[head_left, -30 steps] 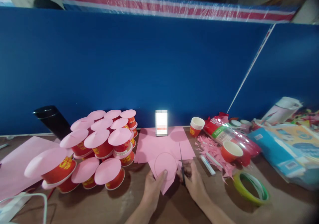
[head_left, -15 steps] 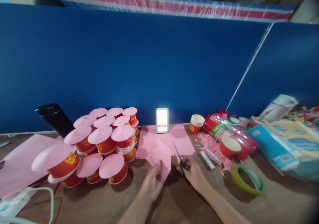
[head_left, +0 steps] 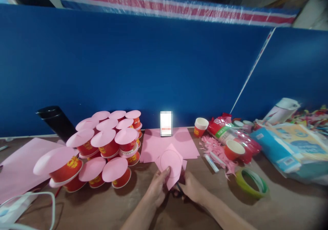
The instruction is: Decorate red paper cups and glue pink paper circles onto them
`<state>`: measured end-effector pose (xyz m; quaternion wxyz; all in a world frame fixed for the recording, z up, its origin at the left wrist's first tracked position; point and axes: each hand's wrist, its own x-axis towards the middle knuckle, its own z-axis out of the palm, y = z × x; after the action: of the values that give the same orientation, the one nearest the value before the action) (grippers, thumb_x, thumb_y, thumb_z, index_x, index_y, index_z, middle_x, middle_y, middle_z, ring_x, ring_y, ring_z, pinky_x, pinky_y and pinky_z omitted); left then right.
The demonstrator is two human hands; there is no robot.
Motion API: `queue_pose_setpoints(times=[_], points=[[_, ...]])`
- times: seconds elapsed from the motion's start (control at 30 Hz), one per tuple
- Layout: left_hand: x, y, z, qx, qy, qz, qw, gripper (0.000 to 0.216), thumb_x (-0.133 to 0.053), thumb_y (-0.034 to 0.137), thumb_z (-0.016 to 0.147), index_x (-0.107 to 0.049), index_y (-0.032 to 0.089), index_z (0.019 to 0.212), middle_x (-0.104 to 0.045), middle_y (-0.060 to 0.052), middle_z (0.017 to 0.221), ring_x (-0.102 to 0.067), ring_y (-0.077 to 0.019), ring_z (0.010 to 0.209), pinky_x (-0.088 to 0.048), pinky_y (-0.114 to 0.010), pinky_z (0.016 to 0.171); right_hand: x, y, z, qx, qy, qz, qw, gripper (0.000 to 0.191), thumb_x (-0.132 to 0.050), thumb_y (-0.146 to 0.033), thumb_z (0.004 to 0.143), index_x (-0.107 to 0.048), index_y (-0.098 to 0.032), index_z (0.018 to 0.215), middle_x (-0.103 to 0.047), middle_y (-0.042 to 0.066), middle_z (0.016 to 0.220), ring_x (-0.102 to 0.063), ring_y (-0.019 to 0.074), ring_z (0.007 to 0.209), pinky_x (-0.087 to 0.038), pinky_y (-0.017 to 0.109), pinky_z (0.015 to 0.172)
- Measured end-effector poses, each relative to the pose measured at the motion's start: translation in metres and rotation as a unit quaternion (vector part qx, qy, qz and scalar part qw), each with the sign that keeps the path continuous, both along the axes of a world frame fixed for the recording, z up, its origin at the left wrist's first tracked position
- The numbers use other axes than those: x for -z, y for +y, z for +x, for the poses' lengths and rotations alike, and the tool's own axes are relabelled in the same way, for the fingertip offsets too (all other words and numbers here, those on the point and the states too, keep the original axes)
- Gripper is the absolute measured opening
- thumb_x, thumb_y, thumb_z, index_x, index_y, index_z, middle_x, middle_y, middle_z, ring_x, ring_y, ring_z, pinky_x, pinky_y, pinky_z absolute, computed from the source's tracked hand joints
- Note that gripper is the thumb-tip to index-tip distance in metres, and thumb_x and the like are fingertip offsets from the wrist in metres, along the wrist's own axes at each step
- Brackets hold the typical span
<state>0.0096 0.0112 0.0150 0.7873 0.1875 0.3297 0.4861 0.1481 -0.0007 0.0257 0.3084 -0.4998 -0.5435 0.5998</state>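
Between thumb and fingers, my left hand (head_left: 159, 185) grips a small piece of pink paper (head_left: 171, 160) with a circle drawn on it. Its edges are cut to angles around the circle. My right hand (head_left: 191, 187) is closed on the handles of black scissors (head_left: 180, 188), just right of the paper's lower edge. The blades are mostly hidden behind the paper and my fingers. Behind the held piece lies a stack of pink paper sheets (head_left: 151, 146) on the table. A phone with a bright, blurred screen (head_left: 166, 122) stands at the back of that stack.
To the left, red paper cups (head_left: 106, 149) carry pink paper discs, beside a black bottle (head_left: 57, 122) and a power strip (head_left: 15, 207). On the right are pink scraps (head_left: 214, 148), an orange cup (head_left: 234, 149), yellow-green tape (head_left: 252, 184) and a blue package (head_left: 278, 151).
The scissors have moved down and left, from beside the paper to its lower right edge, partly behind it. The paper has turned and shifted slightly right.
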Motion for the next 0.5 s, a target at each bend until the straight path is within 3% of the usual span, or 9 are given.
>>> queue_pose_setpoints(times=[0.1, 0.27, 0.37, 0.5], points=[[0.002, 0.000, 0.000, -0.004, 0.002, -0.002, 1.000, 0.028, -0.076, 0.031, 0.071, -0.065, 0.010, 0.086, -0.072, -0.010, 0.075, -0.068, -0.0197, 0.058, -0.055, -0.028, 0.055, -0.003, -0.002, 0.005, -0.034, 0.015, 0.011, 0.999, 0.025, -0.068, -0.034, 0.075, -0.062, -0.017, 0.091, -0.065, -0.002, 0.063, -0.059, 0.0103, 0.052, -0.041, 0.015, 0.041], [0.000, 0.000, 0.000, -0.020, -0.034, 0.012, 0.999, 0.026, -0.076, 0.026, 0.071, -0.066, 0.009, 0.088, -0.074, -0.011, 0.081, -0.071, -0.0215, 0.074, -0.057, -0.029, 0.070, -0.002, -0.003, 0.014, -0.021, 0.042, 0.034, 0.998, 0.026, -0.065, -0.040, 0.079, -0.066, -0.016, 0.090, -0.067, -0.001, 0.070, -0.058, 0.0108, 0.056, -0.045, 0.019, 0.048], [-0.003, 0.003, 0.000, -0.048, -0.032, -0.020, 0.998, 0.029, -0.079, 0.023, 0.067, -0.066, 0.008, 0.088, -0.074, -0.012, 0.081, -0.071, -0.0207, 0.073, -0.057, -0.028, 0.074, -0.007, 0.002, 0.022, -0.041, 0.034, 0.044, 0.998, 0.030, -0.064, -0.042, 0.080, -0.068, -0.017, 0.095, -0.070, 0.004, 0.079, -0.063, 0.0158, 0.065, -0.051, 0.026, 0.058], [-0.006, 0.007, -0.002, -0.099, -0.017, -0.089, 0.991, 0.022, -0.077, 0.018, 0.068, -0.067, 0.008, 0.084, -0.073, -0.010, 0.075, -0.070, -0.0174, 0.066, -0.058, -0.025, 0.069, -0.008, -0.023, 0.038, 0.073, -0.055, 0.195, 0.977, 0.022, -0.061, -0.038, 0.085, -0.071, -0.023, 0.097, -0.070, 0.010, 0.100, -0.064, 0.0278, 0.095, -0.052, 0.043, 0.084]])
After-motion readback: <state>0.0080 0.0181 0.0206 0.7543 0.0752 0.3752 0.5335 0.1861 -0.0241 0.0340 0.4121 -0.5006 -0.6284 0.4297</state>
